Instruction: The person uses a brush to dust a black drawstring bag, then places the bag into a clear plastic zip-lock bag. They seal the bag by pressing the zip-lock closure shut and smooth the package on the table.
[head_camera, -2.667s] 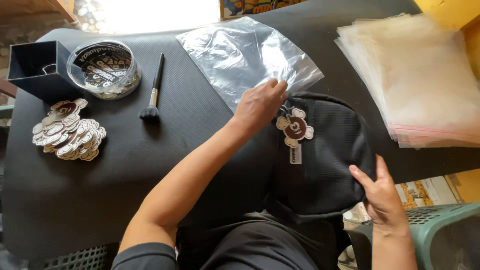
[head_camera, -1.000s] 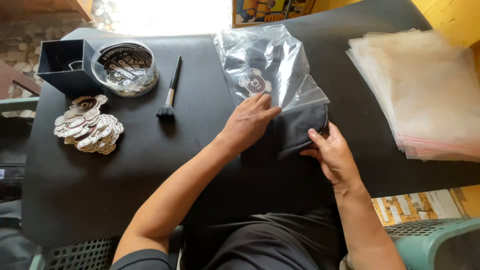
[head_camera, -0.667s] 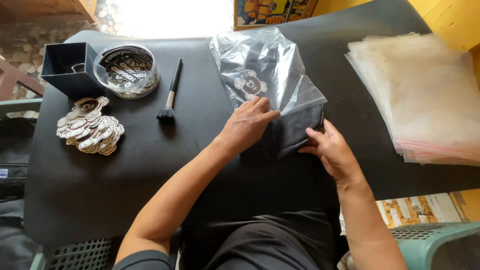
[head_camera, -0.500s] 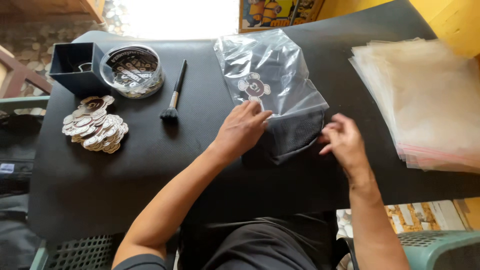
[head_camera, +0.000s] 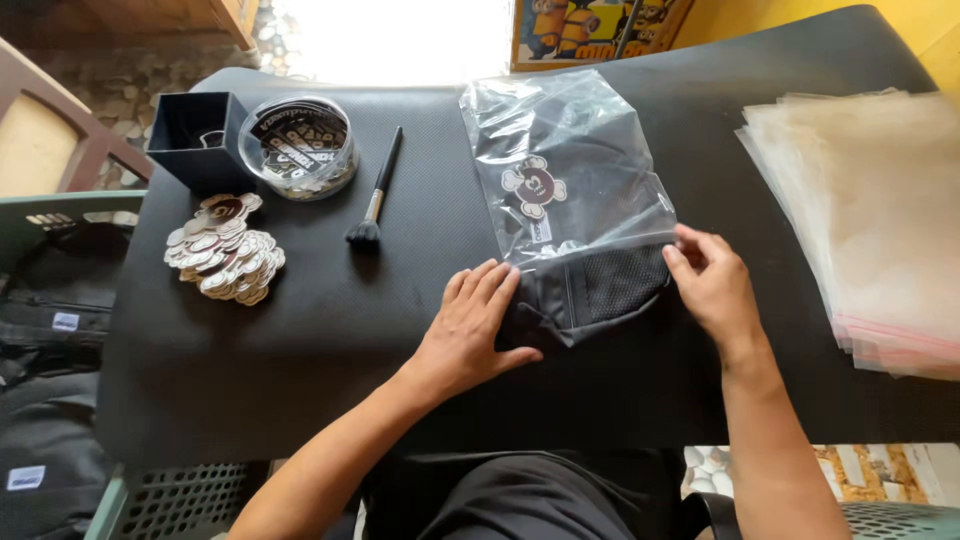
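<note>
A folded black bag with a round cartoon patch sits mostly inside a clear plastic bag (head_camera: 565, 170) on the black table (head_camera: 300, 340). Its black mesh end (head_camera: 610, 295) sticks out of the plastic bag's open mouth, toward me. My left hand (head_camera: 475, 330) lies flat on the table, fingers touching the near left corner of the black bag. My right hand (head_camera: 712, 285) pinches the plastic bag's open edge at the right corner.
A stack of clear plastic bags (head_camera: 865, 210) lies at the right. At the left are a black brush (head_camera: 375, 195), a round clear tub of tags (head_camera: 298, 148), a black box (head_camera: 192, 135) and a pile of patches (head_camera: 225, 255). Black bags lie on the floor at left.
The black bag has gone from lying bare on the table into the clear plastic bag. My left hand has slid down to its near corner; my right hand moved to the bag's mouth.
</note>
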